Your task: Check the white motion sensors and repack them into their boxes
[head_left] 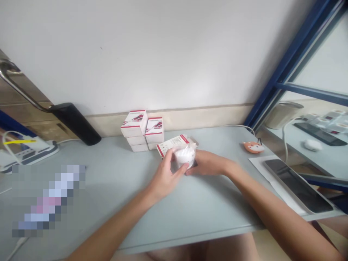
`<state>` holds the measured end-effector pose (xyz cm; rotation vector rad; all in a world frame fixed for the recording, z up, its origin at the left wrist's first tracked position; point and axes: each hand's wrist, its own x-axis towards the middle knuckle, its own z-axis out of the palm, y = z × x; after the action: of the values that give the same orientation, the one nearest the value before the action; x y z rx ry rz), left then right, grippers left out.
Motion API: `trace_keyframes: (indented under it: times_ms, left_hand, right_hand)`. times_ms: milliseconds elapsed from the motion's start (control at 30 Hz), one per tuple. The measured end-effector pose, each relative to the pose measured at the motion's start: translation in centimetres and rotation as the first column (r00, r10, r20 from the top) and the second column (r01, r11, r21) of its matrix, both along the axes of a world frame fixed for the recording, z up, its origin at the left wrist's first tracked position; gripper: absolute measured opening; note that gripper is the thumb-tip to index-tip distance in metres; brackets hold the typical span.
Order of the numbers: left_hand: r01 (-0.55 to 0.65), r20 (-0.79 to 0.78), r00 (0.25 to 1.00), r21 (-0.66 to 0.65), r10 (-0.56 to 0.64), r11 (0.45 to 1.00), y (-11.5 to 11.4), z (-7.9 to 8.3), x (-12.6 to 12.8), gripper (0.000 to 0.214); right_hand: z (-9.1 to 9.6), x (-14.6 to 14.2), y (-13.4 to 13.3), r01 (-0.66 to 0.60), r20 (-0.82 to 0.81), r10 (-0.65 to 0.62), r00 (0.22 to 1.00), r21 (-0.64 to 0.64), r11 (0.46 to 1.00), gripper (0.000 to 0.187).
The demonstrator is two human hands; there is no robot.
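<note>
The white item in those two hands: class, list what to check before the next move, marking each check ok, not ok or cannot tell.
1. Left hand and right hand both on the white item: ok.
2. Item's wrapping undamaged: cannot tell, the fingers hide part of it.
3. Red-and-white carton not touching the item: cannot tell from this view.
4. Stacked boxes squared and upright: ok.
5. Dark tablet apart from both hands: ok.

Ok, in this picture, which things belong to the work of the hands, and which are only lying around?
Part of the work:
left hand, right hand, white wrapped item, box, stacked boxes

Lying around:
fox toy, tablet, power strip
</note>
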<state>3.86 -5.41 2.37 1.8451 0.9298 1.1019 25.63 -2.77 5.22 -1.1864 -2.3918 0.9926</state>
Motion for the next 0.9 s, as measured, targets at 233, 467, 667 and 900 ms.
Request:
trace_keyframes:
  times_ms: [233, 467, 667, 900]
  left_hand:
    - [-0.129, 0.218, 0.968, 0.003, 0.126, 0.992, 0.6, -1.7, 0.4, 0.058]
    - [-0.084, 0.167, 0.984, 0.11, 0.065, 0.99, 0.0, -0.3, 0.0, 0.048]
    - [0.074, 0.241, 0.97, -0.212, -0.022, 0.974, 0.3, -0.6, 0.4, 0.057]
    - [0.113, 0.104, 0.99, -0.203, -0.094, 0.973, 0.7, -0.5, 0.2, 0.052]
  right_hand:
    - [0.8, 1.4, 0.6, -0.026, -0.045, 0.026, 0.999, -0.009, 1.0, 0.053]
    - [1.3, 2.1, 0.9, -0.012, -0.063, 0.011, 0.998, -0.022, 1.0, 0.049]
    - [0.0, 1.4, 1.1, -0.052, -0.07, 0.047, 0.996, -0.065, 0.997, 0.032]
    - [-0.3, 0.8, 0.6, -0.021, -0.026, 0.02, 0.999, -0.044, 0.999, 0.047]
